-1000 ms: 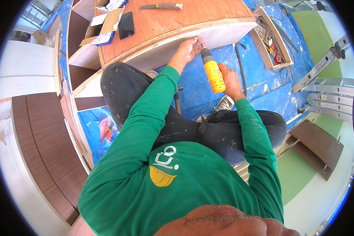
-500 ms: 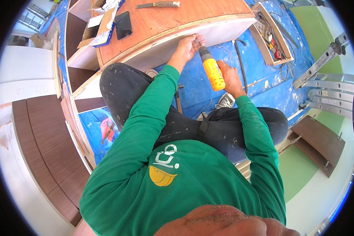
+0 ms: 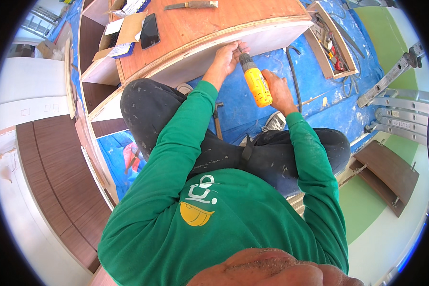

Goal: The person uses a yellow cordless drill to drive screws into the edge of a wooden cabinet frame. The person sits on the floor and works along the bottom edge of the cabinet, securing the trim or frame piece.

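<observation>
My right hand (image 3: 280, 93) is wrapped round the handle of a yellow and black cordless drill (image 3: 257, 86). The drill's dark chuck points up and slightly left, at the pale side face of a wooden cabinet (image 3: 267, 43). Beside the chuck tip my left hand (image 3: 225, 58) is closed, fingertips pinched against that face. What lies between those fingers is too small to make out. A hammer (image 3: 217, 121) lies on the blue sheet below my left hand.
On the cabinet top lie a phone (image 3: 150, 31), an opened cardboard box (image 3: 121, 35) and a chisel-like tool with a wooden handle (image 3: 191, 5). A wooden tool tray (image 3: 332, 43) sits on the blue sheet (image 3: 314, 90) at right. A metal ladder (image 3: 400, 102) stands further right.
The drill and my right hand have shifted slightly up, bringing the chuck closer to the cabinet face and my left fingers. My left hand stays nearly in place.
</observation>
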Demonstrator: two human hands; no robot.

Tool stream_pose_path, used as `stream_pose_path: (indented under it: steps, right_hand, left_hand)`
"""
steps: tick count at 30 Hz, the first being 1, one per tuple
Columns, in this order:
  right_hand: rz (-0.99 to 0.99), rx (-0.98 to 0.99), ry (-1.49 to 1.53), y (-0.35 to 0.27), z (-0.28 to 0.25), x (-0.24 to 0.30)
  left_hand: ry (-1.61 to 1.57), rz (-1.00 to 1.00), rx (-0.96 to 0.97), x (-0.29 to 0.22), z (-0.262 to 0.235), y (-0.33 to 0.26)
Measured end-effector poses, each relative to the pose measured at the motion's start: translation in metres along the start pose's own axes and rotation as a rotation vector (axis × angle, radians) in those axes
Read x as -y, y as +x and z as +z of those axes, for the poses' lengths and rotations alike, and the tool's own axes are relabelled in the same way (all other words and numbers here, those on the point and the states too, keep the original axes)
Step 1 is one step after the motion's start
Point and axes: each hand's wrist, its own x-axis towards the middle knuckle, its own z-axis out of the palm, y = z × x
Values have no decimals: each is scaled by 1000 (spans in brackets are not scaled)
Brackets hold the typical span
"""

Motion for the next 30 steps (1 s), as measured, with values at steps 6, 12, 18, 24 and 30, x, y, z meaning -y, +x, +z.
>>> stream_pose_path:
  steps: [6,12,18,24,30]
  right_hand:
    - [-41,-53,-163,4,7,-8]
    - [-35,-6,-183,9,5,-11]
    - [-61,17,-142,10,3,-18]
    - [-59,23,-159,13,5,-20]
    - [-92,6,-153,15,-7,-17]
  left_hand:
    - [-2,3,-16,1,2,0]
    - [-50,29,-20,4,-1,0]
    - [-119,37,11,13,6,-1]
    - [-195,-24,48,34,9,-28]
    - [-290,-83,-8,61,30,-57]
